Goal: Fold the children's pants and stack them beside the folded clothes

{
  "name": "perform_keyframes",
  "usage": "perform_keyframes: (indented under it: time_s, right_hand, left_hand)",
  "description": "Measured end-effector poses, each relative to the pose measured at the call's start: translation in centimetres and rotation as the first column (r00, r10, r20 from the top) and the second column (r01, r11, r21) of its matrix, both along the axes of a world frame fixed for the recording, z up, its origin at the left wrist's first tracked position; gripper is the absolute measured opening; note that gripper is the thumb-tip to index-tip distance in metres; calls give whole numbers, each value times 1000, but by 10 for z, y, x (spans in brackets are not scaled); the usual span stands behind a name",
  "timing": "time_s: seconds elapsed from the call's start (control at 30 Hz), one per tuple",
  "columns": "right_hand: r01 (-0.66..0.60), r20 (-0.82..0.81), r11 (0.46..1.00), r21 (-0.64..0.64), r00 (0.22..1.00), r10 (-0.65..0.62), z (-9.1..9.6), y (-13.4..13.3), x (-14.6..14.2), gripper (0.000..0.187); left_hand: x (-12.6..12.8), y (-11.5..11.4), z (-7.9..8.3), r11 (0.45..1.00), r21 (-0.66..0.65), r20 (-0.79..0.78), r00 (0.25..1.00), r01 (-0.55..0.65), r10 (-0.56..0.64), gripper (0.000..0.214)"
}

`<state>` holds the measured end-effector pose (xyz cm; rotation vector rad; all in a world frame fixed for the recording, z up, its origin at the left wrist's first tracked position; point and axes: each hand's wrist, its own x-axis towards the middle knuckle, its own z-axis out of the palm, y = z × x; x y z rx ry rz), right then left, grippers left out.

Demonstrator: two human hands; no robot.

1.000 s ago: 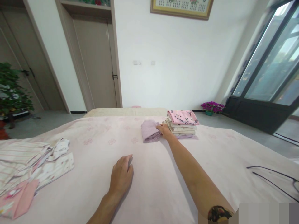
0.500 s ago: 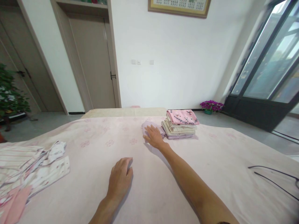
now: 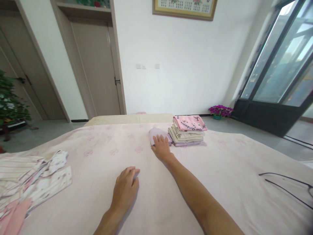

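My right hand (image 3: 161,147) lies with fingers spread on the near part of a folded lavender garment (image 3: 153,133). That garment rests just left of a neat stack of folded clothes (image 3: 187,137), cream and lavender below. On top of the stack is a pink folded garment with dark lettering (image 3: 190,122). My left hand (image 3: 126,184) rests on the pale pink flowered bed sheet (image 3: 156,199), nearer to me, with thumb and fingers apart and nothing in it.
At the left lies a loose heap of white and striped clothes (image 3: 36,176) with a coral-pink piece (image 3: 18,213). Dark-framed glasses (image 3: 288,181) lie at the right. Beyond the bed stand a purple flower pot (image 3: 220,111) and a leafy plant (image 3: 11,101).
My right hand has slid slightly toward me over the lavender garment, showing more of its far part. My left hand has stayed nearly in place. The view has tilted up a little.
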<state>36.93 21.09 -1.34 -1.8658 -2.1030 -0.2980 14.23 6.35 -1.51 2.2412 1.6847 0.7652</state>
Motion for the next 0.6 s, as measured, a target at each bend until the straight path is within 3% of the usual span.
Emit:
perform_keyframes:
  time_s: [0.4,0.6]
  right_hand:
    - [-66,17,997,39,998,65,-12,-4,14,74]
    - [-87,73,990,115,994,79,-15,-8,11,72]
  left_hand:
    - [1,-2,6,999,-43,-12,1000,-3,3,41]
    - [3,-2,1,997,-27,-150,986,-72,67,50]
